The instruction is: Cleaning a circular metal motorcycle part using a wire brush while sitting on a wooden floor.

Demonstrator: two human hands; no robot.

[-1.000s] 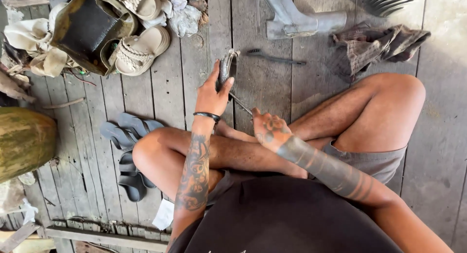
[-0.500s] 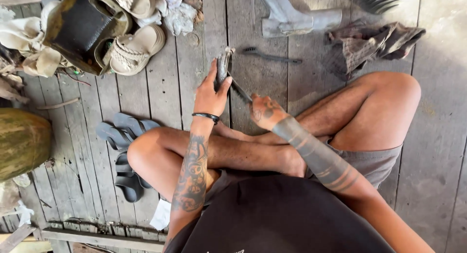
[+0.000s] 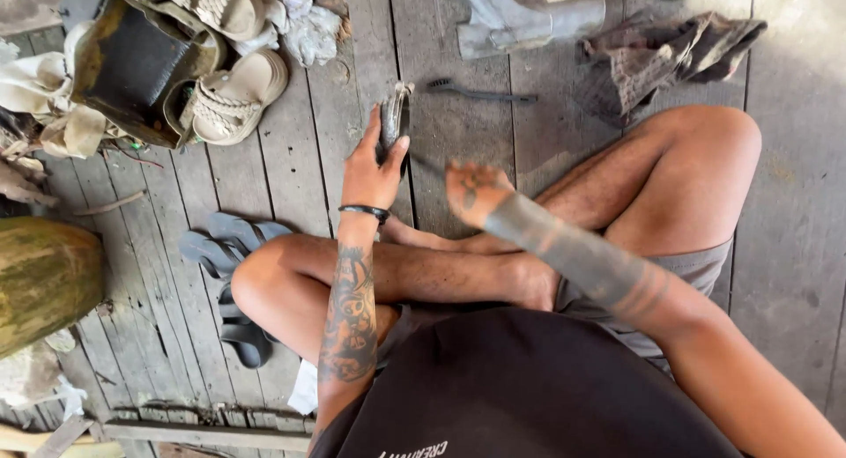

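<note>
I sit cross-legged on a grey plank floor. My left hand (image 3: 372,169), with a black wristband, grips a small dark grey oblong object (image 3: 393,121) and holds it upright just above the planks. My right hand (image 3: 473,190) is blurred with motion, fingers closed, just right of that object. A thin dark tool seems to run from the right hand toward the object, but it is too blurred to make out. Both forearms are tattooed.
Grey flip-flops (image 3: 227,240) lie by my left knee. Woven sandals (image 3: 231,95) and a dark bag (image 3: 132,63) are at the upper left. A thin dark brush (image 3: 480,92), a crumpled cloth (image 3: 670,53), a grey metal part (image 3: 529,19) and a green round object (image 3: 40,277) lie around.
My right hand has shifted up and left toward the held object and is now blurred. My left hand keeps its grip in nearly the same place.
</note>
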